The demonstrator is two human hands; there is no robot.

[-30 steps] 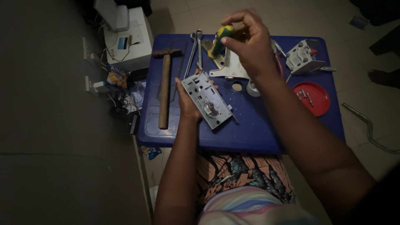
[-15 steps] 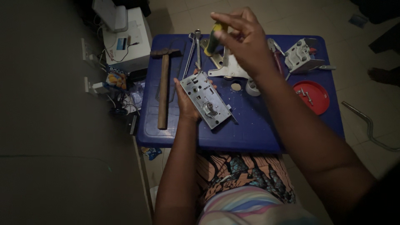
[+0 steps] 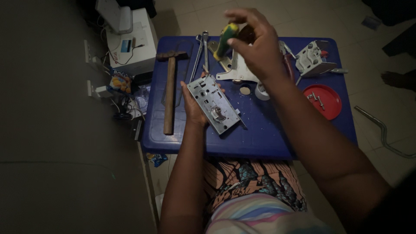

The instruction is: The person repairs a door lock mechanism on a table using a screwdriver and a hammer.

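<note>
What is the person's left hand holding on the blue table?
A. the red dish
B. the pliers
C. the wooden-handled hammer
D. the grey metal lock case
D: the left hand grips the edge of the grey metal lock case, while the hammer, red dish and pliers lie untouched on the blue table.

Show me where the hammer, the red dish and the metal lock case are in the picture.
hammer [image 3: 169, 93]: head view, middle of its wooden handle.
red dish [image 3: 331, 110]: head view, bare lower part of the dish.
metal lock case [image 3: 216, 104]: head view, centre of its flat grey face.
</note>
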